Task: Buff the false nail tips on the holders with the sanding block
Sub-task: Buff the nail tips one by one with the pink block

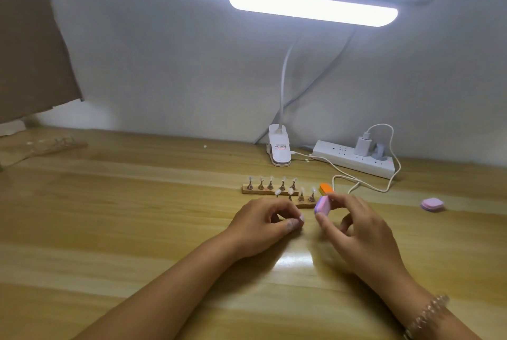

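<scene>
Just beyond the right hand (356, 227), which pinches the sanding block (322, 205), nail tips (290, 191) on holders (270, 190) run parallel to the desk's (137, 230) far edge; the left hand (260, 220) curls alongside, its hold unclear.

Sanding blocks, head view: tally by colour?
Pink: 2, the held pink sanding block pinched in the right hand, and the loose pink sanding block far right on the desk.
Orange: 1, the orange sanding block just beyond the right hand.
Total: 3
</scene>
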